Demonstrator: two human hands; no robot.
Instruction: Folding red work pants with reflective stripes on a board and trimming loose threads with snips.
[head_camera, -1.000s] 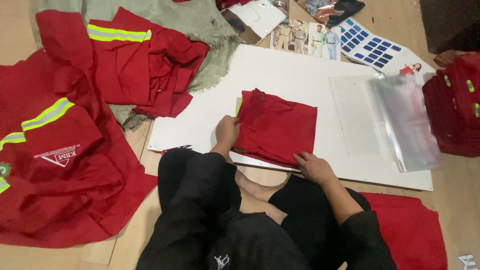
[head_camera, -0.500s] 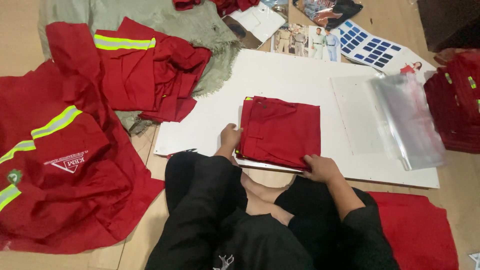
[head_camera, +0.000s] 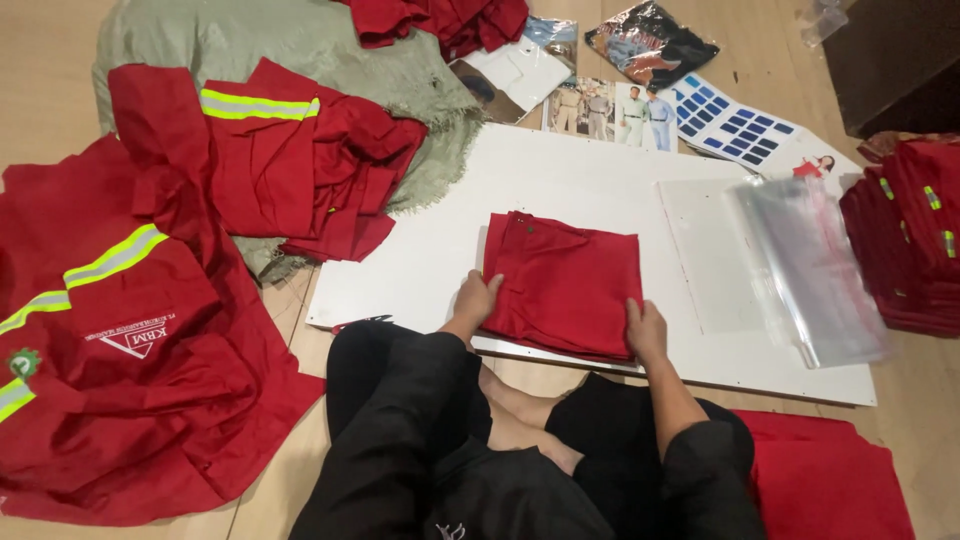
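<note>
A folded red garment (head_camera: 563, 280) lies flat on a white board (head_camera: 560, 180) in front of me. My left hand (head_camera: 474, 300) presses on its near left corner, fingers curled over the edge. At the near right corner my right hand (head_camera: 646, 328) rests on the cloth with its fingers spread along the edge. Both black sleeves reach in from below.
Unfolded red workwear with reflective yellow stripes (head_camera: 130, 300) is piled on the left, over a green sack (head_camera: 300, 50). Clear plastic bags (head_camera: 810, 260) lie on the board's right part. Folded red garments (head_camera: 905, 235) are stacked at far right. Printed cards (head_camera: 690, 115) lie beyond the board.
The garment has gone from partly lifted and rumpled to a flat, squared fold on the board. Both hands have shifted to its near corners.
</note>
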